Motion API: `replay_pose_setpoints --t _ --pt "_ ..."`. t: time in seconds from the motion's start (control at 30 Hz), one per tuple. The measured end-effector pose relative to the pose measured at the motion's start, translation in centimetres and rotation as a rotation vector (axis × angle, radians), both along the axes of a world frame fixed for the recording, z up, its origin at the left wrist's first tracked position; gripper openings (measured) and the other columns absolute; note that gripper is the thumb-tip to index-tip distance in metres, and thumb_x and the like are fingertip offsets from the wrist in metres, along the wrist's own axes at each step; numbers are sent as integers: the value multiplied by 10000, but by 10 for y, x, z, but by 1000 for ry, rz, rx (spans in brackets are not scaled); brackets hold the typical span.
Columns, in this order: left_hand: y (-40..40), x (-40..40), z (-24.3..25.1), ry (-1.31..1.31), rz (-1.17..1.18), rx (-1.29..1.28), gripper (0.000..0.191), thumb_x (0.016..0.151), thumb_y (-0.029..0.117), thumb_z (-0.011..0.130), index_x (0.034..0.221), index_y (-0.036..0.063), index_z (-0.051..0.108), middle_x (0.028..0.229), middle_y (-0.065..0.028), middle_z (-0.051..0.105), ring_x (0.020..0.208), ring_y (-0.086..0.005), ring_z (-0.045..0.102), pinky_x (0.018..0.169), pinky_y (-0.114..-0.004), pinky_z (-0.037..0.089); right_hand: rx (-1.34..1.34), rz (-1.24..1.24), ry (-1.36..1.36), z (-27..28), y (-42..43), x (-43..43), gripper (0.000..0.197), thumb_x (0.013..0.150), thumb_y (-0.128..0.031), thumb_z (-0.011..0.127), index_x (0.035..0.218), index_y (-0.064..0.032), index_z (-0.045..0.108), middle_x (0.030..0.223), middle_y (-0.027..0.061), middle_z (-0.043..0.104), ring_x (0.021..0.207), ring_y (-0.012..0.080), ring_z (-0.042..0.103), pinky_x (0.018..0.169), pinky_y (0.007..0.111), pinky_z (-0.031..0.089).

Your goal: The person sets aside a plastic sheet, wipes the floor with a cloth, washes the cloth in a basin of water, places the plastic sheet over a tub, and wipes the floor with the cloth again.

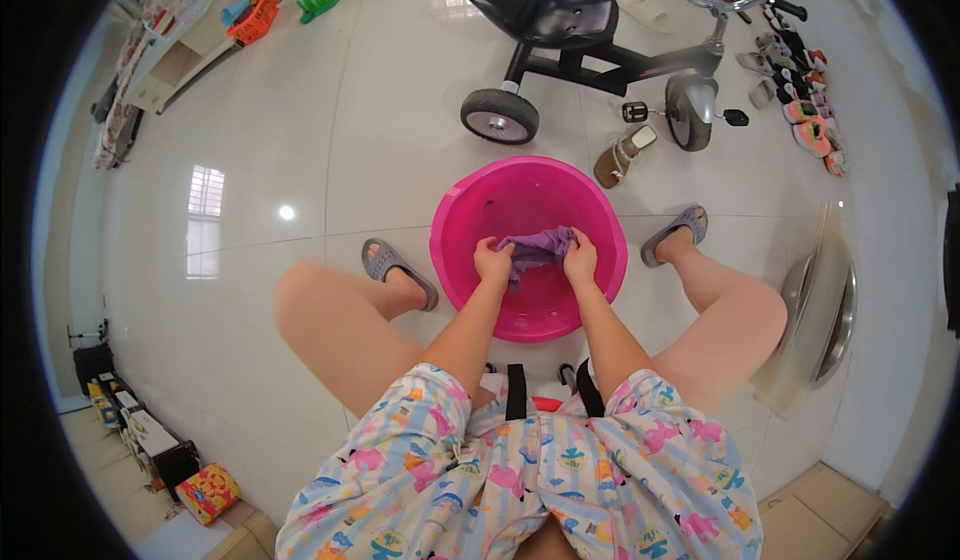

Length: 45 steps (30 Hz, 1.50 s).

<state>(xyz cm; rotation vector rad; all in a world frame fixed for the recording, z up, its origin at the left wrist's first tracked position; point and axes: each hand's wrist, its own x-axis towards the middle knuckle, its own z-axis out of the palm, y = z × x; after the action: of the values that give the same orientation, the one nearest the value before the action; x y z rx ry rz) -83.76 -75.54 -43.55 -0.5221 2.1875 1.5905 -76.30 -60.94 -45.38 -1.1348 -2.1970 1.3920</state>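
A purple cloth (541, 248) is stretched between my two hands over a bright pink plastic basin (452, 275). My left hand (493, 260) grips the cloth's left end, thumb on top. At the other end, my right hand (580, 257) pinches its upper right corner. The cloth's lower edge hangs down loosely inside the basin's outline. Shiny reflections show at the basin's bottom, and a small dark speck (490, 202) sits on its far side. The basin stands on the floor between my feet.
Beyond the basin stands a black tricycle (585, 65). A brown sandal (621, 159) lies near its front wheel. Rows of shoes (806, 110) line the right wall. Metal basins (840, 320) lean at the right. Boxes (150, 436) line the lower left. An orange basket (257, 18) is at upper left.
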Motion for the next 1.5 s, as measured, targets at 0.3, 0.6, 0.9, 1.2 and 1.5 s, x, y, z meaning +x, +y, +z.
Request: replay_pose_setpoints --t 0.3,0.6,0.9,1.2,1.5 --pt "-23 14 -48 105 -736 -604 567 801 218 610 1338 261 430 1463 -151 228 1342 -371 192 1031 -575 256 359 770 -323 -30 -41 0 458 797 -129 599 1244 -174 510 1208 167 480 1103 342 465 899 443 421" --pt "7 0 -70 -259 -13 95 433 809 154 569 1232 81 510 1193 -159 517 1088 -296 510 919 -366 423 46 233 -465 -70 -68 -40 360 710 -117 629 1055 -46 554 1073 168 552 1021 358 523 830 413 449" --pt "-17 -27 -105 -938 89 792 394 816 412 641 908 32 597 709 -64 578 575 -205 554 555 -338 477 -60 162 -139 13 -106 -36 323 789 -343 597 737 -24 580 663 198 606 637 401 594 594 445 465" --pt "9 -21 -64 -24 -57 61 242 809 222 637 960 33 644 812 -136 612 759 -257 587 737 -353 464 568 105 -364 -21 -40 -31 218 840 -232 568 775 -34 633 959 145 595 910 325 545 779 435 448" --pt "-13 7 -50 2 -435 -632 434 781 149 601 1213 179 572 1281 -247 390 1175 -418 397 982 -461 352 472 617 -578 -39 -54 2 420 750 -121 609 1162 -147 537 1161 152 469 1094 347 440 852 461 422"
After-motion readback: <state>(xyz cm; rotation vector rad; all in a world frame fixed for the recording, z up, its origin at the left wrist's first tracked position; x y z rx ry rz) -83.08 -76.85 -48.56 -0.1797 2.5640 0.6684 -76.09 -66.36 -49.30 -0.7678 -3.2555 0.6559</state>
